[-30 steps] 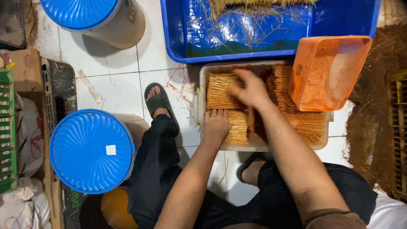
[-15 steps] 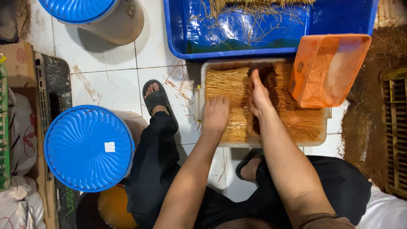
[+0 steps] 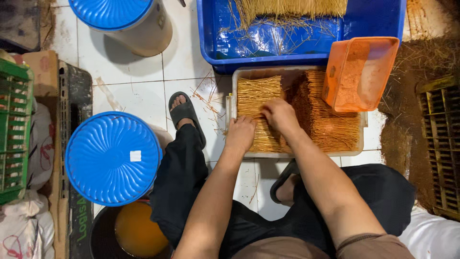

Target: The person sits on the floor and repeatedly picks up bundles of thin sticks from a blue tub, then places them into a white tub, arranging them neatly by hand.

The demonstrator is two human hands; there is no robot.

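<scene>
Down on the tiled floor, both hands work in a shallow beige tray (image 3: 239,73) of thin yellow sticks (image 3: 258,93). The left hand (image 3: 240,135) lies flat, fingers loose, on the near bundle. The right hand (image 3: 279,115) curls around some sticks beside it. An orange scoop box (image 3: 360,72) leans on the tray's far corner.

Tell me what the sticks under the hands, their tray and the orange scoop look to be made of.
Sticks: thin, straw-coloured, matte and fibrous, so likely bamboo or wood. Tray: pale, slightly see-through rim with a smooth surface, probably plastic. Orange scoop: moulded, even-coloured walls, likely plastic, dusted with orange-brown powder. Both hands, left hand and right hand, rest on the sticks.
</scene>
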